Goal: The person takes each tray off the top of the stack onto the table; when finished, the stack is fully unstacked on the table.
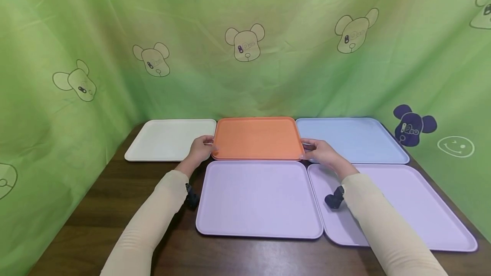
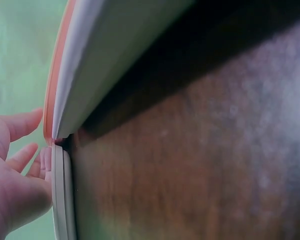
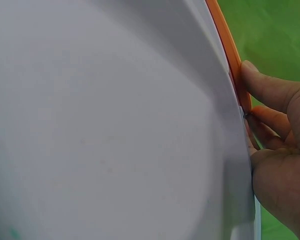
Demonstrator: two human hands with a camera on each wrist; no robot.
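In the head view an orange tray (image 1: 257,137) lies flat in the middle of the back row. My left hand (image 1: 200,149) grips its left side, the thumb at the rim. At the opposite side my right hand (image 1: 321,151) holds the tray the same way, near its front right corner. The right wrist view has the right thumb (image 3: 270,90) pressed to the orange rim (image 3: 230,47), with fingers curled low beside it. Seen from the left wrist, the left thumb (image 2: 25,124) meets the orange edge (image 2: 54,95); the fingertips are partly hidden behind the white tray's edge (image 2: 62,195).
A white tray (image 1: 172,137) is left of the orange one, a light blue tray (image 1: 349,137) right. In front lie a lavender tray (image 1: 258,199) and a second lavender tray (image 1: 414,208), under my right forearm. Behind the dark wooden table (image 1: 99,208) hangs a green curtain (image 1: 245,84).
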